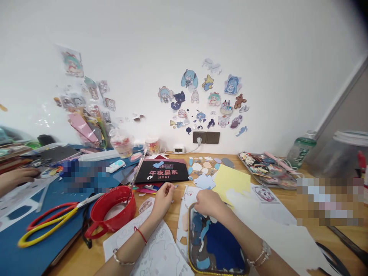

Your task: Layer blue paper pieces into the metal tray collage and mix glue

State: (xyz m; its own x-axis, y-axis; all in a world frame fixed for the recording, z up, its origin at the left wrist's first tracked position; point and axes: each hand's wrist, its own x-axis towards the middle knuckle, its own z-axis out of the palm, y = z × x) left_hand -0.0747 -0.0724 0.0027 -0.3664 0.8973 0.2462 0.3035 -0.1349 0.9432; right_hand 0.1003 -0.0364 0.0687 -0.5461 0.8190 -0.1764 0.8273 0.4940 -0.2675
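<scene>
On the wooden bench (92, 257), the left hand (164, 197) hung near the tray, its fingers bunched, tips together; whether they pinched anything could not be told. The right hand (209, 203) bent over the far-left corner of the tray (189, 239), its fingers curled inward, their grip hidden. Inside lay 1 dark blue sheet (222, 245) and paler scraps (204, 234), presumably so that the rim contained loose pieces. A slim stick (138, 168) leaned in the red cup (126, 212), likely for easy reach.
</scene>
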